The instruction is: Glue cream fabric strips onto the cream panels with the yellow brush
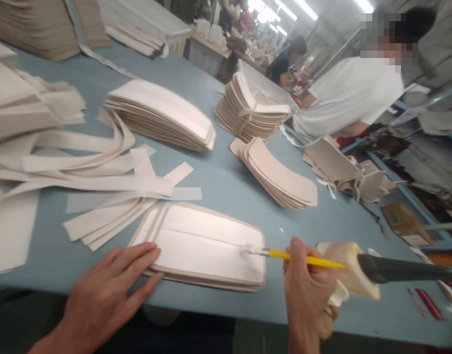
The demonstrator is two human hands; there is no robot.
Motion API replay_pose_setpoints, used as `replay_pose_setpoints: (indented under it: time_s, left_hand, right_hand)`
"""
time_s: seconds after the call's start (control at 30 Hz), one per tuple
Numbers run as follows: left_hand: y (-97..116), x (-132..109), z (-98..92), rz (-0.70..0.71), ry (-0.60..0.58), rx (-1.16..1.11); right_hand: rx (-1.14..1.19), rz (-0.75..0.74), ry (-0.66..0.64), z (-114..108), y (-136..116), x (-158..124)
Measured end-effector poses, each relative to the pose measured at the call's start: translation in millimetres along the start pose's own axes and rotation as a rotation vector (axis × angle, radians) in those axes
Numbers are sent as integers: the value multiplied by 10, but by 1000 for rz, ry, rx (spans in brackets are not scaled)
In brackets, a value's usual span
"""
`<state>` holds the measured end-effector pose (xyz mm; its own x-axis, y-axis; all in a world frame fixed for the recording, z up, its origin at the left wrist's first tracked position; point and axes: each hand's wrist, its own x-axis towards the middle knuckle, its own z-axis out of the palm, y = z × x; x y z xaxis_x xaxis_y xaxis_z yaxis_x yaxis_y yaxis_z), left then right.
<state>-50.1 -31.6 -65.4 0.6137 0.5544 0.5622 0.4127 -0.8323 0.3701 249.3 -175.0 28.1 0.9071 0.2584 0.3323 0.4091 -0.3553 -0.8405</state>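
A stack of pale, round-cornered fabric panels point(211, 246) lies in front of me, its white top panel crossed by a thin line. My left hand point(115, 280) rests at the stack's near-left corner, fingers stretched out over the edge and thumb apart along the side. Between the fingers of my right hand point(309, 280) is a yellow-handled brush point(281, 254), its pale tip touching the top panel near the right end. Just beyond that hand sits a cream-coloured container point(351, 265) with a thick dark handle point(399, 269) jutting right.
Cream strips point(111, 182) lie loosely at left. Farther back are a tall panel stack point(163, 115), a tied bundle point(251, 110) and a curved-panel pile point(281, 174). Red pens point(430, 304) lie at right. Across the table stands a person in a white shirt point(351, 93).
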Motion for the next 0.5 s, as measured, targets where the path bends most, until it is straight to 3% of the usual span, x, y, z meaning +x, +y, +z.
replay_pose_setpoints:
  time_s: [0.13,0.3,0.4,0.5]
  left_hand:
    - [48,54,-42,23,29,18]
    - [53,29,-69,38,36,0]
    - [57,19,-72,26,42,0]
    - [62,21,-67,14,27,-12]
  right_hand:
    - [213,-6,-196,381,-338,-441]
    - [328,-50,-479,849,-507,-757]
    - [319,-94,-636,964,-537,-801]
    - [263,-98,-667,943,-512,-753]
